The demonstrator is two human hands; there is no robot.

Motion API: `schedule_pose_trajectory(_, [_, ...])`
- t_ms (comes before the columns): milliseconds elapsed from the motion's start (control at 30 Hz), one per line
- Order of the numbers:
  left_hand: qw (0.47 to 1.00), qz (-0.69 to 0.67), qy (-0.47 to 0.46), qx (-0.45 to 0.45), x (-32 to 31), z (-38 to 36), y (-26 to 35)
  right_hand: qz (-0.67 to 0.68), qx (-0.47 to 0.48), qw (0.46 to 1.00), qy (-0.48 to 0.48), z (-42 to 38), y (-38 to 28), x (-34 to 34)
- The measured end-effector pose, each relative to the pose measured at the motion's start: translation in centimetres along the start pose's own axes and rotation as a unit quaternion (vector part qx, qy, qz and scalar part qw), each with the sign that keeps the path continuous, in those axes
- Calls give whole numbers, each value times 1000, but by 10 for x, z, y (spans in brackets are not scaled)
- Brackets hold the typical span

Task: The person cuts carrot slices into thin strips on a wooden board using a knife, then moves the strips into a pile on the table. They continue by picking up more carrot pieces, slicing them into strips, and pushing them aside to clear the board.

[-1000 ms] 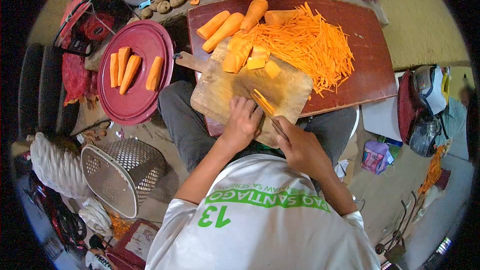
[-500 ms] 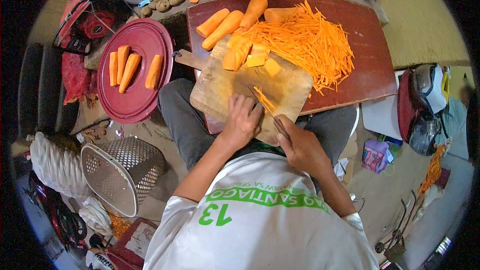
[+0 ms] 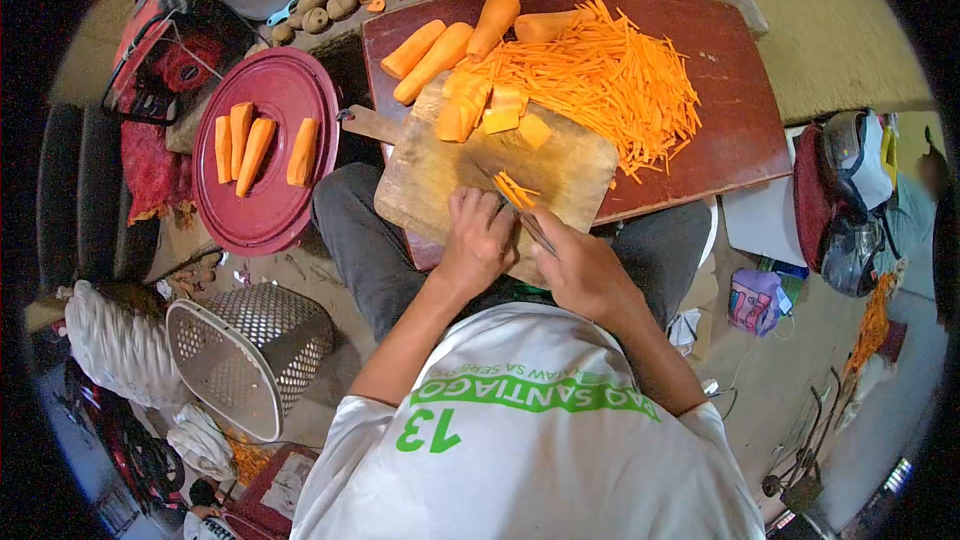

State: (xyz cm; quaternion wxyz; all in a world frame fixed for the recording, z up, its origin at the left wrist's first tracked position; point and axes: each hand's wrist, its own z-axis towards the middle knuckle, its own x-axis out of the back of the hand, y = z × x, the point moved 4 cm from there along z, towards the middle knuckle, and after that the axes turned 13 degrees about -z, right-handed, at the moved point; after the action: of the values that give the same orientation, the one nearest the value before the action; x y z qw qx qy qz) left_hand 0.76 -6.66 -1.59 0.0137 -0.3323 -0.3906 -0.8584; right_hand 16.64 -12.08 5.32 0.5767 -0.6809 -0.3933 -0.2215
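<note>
- While the right hand (image 3: 582, 265) grips the knife (image 3: 538, 232) over the lower middle of the board (image 3: 418, 180), the left hand (image 3: 480, 235) bends its fingers down beside the blade; whether they clasp a piece, I cannot tell.
- The step in hand looks like slicing carrot into thin strips.
- Another stroke would call for a steady piece, with the left fingertips tucked clear of the edge.
- One knife, one board, two hands.
- A few fresh strips (image 3: 514, 188) lie by the blade, too bunched to count.
- Cut pieces (image 3: 462, 110) sit at the board's top; two blocky ones are distinct, the others overlap.
- Four large carrots (image 3: 432, 62) lie on the surface (image 3: 730, 90), top centre, one partly under the heap (image 3: 640, 90) at upper right, whose strips are beyond counting.
- Four smaller carrots (image 3: 256, 155) rest on one red lid (image 3: 275, 90), upper left.
- One basket (image 3: 292, 325) stands at lower left.
</note>
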Motion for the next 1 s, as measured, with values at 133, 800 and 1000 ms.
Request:
schedule_pose_trajectory(133, [1000,-5,1,11,4,1,3,15,30,999,24,5,1,1])
schedule_pose_trajectory(800, [999,-20,33,0,4,0,1,18,-37,999,-32,-14,-5,4])
schedule_pose_trajectory(1000, [999,-16,29,2,7,3,4,16,-8,999,-29,-11,-3,9])
